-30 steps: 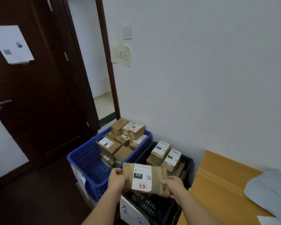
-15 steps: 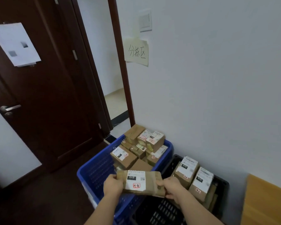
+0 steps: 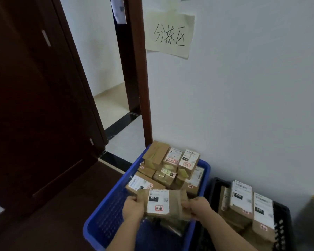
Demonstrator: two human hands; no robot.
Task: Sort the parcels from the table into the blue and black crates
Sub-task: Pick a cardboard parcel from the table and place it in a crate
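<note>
Gripping a parcel (image 3: 161, 203) by its short ends, both hands (left (image 3: 133, 208), right (image 3: 198, 207)) hold it level, long axis side to side, over the blue crate (image 3: 105, 220), black crate (image 3: 283, 223) just right.

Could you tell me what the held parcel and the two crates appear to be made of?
Held parcel: looks like matte brown cardboard or kraft paper, with a white paper label.
Blue crate: apparently moulded plastic, with perforated walls.
Black crate: likely the same plastic, slotted.
</note>
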